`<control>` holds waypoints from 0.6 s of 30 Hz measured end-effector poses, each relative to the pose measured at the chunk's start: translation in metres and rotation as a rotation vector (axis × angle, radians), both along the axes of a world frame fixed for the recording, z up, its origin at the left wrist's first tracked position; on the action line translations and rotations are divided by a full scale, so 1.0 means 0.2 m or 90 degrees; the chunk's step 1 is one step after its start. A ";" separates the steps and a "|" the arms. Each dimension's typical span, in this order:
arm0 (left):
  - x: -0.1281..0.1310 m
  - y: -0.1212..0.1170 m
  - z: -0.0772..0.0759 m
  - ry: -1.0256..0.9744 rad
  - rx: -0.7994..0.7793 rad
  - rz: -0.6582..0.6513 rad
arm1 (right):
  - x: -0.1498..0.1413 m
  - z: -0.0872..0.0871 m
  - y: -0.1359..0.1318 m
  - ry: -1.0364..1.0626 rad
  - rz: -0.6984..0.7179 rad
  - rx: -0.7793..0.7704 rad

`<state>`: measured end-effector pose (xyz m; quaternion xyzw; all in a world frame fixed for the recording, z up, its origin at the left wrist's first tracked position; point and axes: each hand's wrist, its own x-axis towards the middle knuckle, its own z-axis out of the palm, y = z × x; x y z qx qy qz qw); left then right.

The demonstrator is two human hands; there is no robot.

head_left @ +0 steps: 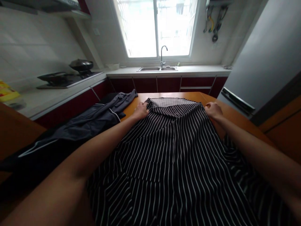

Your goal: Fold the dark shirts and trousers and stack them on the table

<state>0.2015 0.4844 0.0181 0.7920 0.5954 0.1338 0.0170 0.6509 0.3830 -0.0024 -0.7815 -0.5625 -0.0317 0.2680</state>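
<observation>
A black shirt with white stripes is spread over the wooden table, its open end away from me showing a paler inner side. My left hand is closed on the shirt's far left corner. Over at the far right corner, my right hand is closed at the cloth's edge, its fingertips partly hidden. Striped cloth also hangs in folds beneath my right forearm. Dark grey clothes with white piping lie in a heap on the table to the left of my left arm.
A counter with a double sink and a faucet runs under the window. On the left stand a gas stove and a lidded wok. A grey refrigerator rises at the right, close to the table.
</observation>
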 end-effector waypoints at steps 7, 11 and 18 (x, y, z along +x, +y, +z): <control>-0.18 -0.18 0.00 0.084 -0.052 0.072 | -0.23 0.03 -0.11 -0.093 0.048 -0.086; -0.33 -0.32 0.05 0.125 -0.083 0.060 | -0.31 0.00 -0.29 -0.116 0.052 -0.102; -0.68 -0.82 0.30 0.134 -0.231 -0.169 | -0.36 0.06 -0.86 -0.123 0.261 -0.068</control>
